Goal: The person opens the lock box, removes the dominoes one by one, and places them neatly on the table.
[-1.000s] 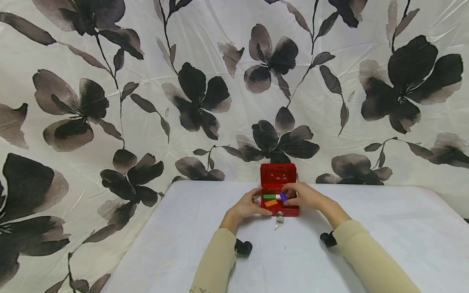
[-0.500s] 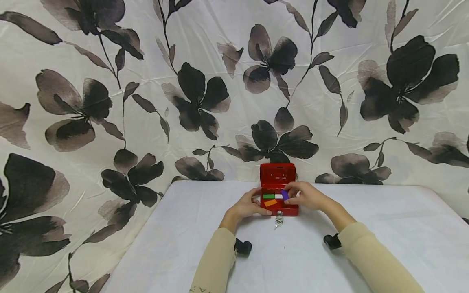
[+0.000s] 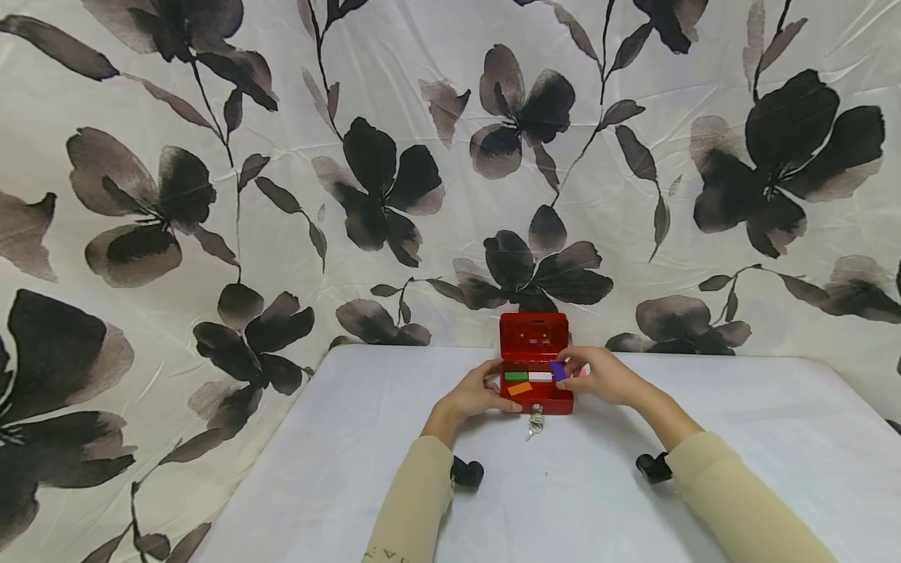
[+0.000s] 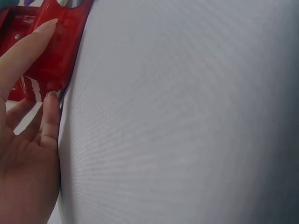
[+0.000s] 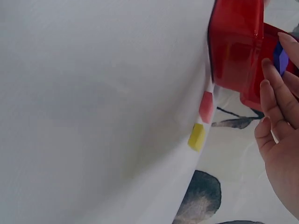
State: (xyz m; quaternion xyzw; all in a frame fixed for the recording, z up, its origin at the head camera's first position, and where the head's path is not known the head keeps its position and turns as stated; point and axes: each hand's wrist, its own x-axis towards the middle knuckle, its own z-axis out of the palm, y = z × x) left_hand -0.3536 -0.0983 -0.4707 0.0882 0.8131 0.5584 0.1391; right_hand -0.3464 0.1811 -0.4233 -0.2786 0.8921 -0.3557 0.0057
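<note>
A small red cash box [image 3: 556,405] stands with its lid [image 3: 533,328] raised. Inside lie a green block [image 3: 516,377], a white block [image 3: 540,377] and, askew in front of them, an orange block [image 3: 520,389]. My left hand [image 3: 475,393] holds the box at its left side, thumb [image 4: 32,49] on the front wall. Between thumb and fingertips, my right hand [image 3: 607,377] pinches a purple block [image 3: 558,371] over the box's right edge, seen too in the right wrist view as a purple block [image 5: 280,59]. Keys [image 3: 536,424] hang from the front lock.
On the white table [image 3: 549,508], beside the box's right end, lie a pink block [image 5: 206,107] and a yellow block [image 5: 196,136]. Floral cloth [image 3: 394,234] hangs behind the table. Black wrist cameras [image 3: 467,473] sit under both forearms.
My right hand has moved right with the purple block, from over the white block to the box's right edge, leaving the white block in full view. My left hand stays put.
</note>
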